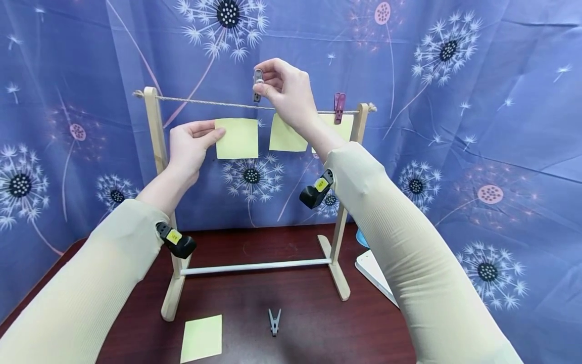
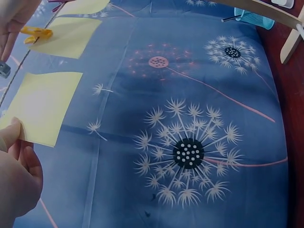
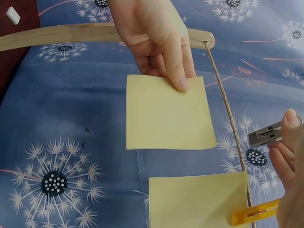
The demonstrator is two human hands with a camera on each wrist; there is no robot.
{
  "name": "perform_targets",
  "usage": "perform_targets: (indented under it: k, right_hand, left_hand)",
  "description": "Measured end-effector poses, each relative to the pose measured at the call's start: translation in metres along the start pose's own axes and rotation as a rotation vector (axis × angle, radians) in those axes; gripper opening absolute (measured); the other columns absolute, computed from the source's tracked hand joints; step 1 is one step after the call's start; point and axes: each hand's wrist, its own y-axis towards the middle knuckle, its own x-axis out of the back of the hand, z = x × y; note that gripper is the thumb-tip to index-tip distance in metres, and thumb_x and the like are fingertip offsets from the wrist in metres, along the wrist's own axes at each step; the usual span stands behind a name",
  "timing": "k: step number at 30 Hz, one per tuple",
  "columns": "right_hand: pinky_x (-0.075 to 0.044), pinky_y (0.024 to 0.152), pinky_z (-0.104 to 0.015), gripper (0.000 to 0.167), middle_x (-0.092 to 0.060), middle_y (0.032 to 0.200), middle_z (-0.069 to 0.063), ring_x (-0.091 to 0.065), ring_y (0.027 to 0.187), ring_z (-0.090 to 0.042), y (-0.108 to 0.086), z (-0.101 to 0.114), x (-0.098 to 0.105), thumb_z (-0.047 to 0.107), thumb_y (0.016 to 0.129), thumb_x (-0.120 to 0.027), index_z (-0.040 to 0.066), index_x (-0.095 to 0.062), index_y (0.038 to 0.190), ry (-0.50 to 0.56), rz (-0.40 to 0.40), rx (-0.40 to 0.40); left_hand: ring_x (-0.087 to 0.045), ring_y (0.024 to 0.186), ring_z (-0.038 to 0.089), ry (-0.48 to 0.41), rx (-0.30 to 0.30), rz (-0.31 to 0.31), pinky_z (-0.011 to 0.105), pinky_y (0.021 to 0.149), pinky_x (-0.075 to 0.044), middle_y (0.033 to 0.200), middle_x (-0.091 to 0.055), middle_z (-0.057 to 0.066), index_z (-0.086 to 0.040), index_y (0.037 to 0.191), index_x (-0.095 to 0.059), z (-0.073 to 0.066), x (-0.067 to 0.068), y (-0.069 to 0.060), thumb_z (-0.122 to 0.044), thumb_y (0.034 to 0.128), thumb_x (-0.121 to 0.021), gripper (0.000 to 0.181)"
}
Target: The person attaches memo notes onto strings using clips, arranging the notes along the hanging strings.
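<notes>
My left hand [image 1: 190, 146] pinches the left edge of a yellow paper square [image 1: 237, 139], held just below the rope [image 1: 204, 102]. Between thumb and fingers of my right hand [image 1: 285, 88] is a grey clothespin [image 1: 257, 85], upright just above the rope. In the right wrist view, the paper and the rope are apart. A second yellow paper [image 3: 199, 199] hangs from the rope by an orange clothespin [image 3: 254, 213]. Farther right, a purple clothespin [image 1: 339, 107] holds a third paper [image 1: 343, 126], partly hidden behind my right wrist.
The rope spans two wooden posts [image 1: 155, 131] joined low down by a white bar [image 1: 254, 266]. On the dark red table [image 1: 245, 313] lie another yellow paper [image 1: 202, 337] and a grey clothespin [image 1: 275, 322]. A white object [image 1: 375, 270] lies at right, near a blue mesh holder [image 2: 255, 18].
</notes>
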Motion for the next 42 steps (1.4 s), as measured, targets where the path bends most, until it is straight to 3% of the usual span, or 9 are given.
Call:
perform_targets:
  k: [6,10,19,28,34,42]
  right_hand:
    - [-0.051,0.084,-0.017,0.021,-0.07,0.098,-0.012,-0.068,0.085,-0.013,0.001,0.003,-0.001,0.008,0.09,-0.07,0.0,-0.068,0.109,-0.008,-0.054,-0.03]
    - [-0.05,0.079,-0.017,0.019,-0.069,0.092,-0.007,-0.067,0.079,-0.011,0.001,0.006,-0.001,0.01,0.09,-0.071,0.002,-0.07,0.107,-0.014,-0.047,-0.071]
    - [-0.049,0.074,-0.018,0.016,-0.071,0.085,-0.002,-0.065,0.073,-0.007,0.002,0.007,-0.004,0.013,0.09,-0.071,0.004,-0.071,0.104,-0.027,-0.039,-0.13]
    - [-0.048,0.073,-0.018,0.014,-0.072,0.085,-0.003,-0.065,0.074,-0.006,0.003,0.01,-0.007,0.013,0.09,-0.071,0.004,-0.071,0.101,-0.036,-0.033,-0.175]
    - [-0.046,0.069,-0.018,0.013,-0.069,0.081,0.0,-0.063,0.071,-0.007,0.003,0.01,-0.008,0.013,0.089,-0.072,0.003,-0.071,0.099,-0.056,-0.044,-0.148]
    - [-0.046,0.072,-0.016,0.013,-0.068,0.083,0.001,-0.061,0.073,-0.005,0.004,0.009,-0.011,0.015,0.09,-0.071,0.005,-0.071,0.1,-0.107,-0.019,-0.183]
  left_hand:
    - [-0.064,0.083,0.0,-0.048,-0.018,0.004,0.021,0.086,-0.048,0.075,-0.068,-0.017,0.003,0.119,-0.067,-0.006,-0.006,0.002,-0.015,0.0863,-0.075,0.038]
    - [-0.064,0.078,-0.001,-0.09,-0.017,0.008,0.018,0.08,-0.048,0.073,-0.068,-0.016,0.005,0.118,-0.067,-0.008,-0.013,0.002,-0.011,0.0856,-0.075,0.037]
    - [-0.065,0.078,0.0,-0.15,-0.013,0.021,0.018,0.08,-0.047,0.074,-0.069,-0.012,0.006,0.117,-0.067,-0.005,-0.018,0.004,-0.009,0.0844,-0.076,0.037]
    - [-0.065,0.084,0.001,-0.11,-0.018,0.02,0.021,0.087,-0.047,0.077,-0.069,-0.013,0.004,0.118,-0.067,-0.006,-0.018,0.003,-0.011,0.0847,-0.076,0.038]
    - [-0.064,0.083,0.001,-0.124,-0.009,0.02,0.02,0.084,-0.047,0.076,-0.069,-0.013,0.005,0.117,-0.068,-0.006,-0.017,0.002,-0.011,0.0842,-0.077,0.038]
    - [-0.065,0.082,0.001,-0.114,-0.019,0.025,0.019,0.084,-0.048,0.076,-0.069,-0.014,0.005,0.117,-0.068,-0.004,-0.021,0.003,-0.01,0.0854,-0.075,0.036]
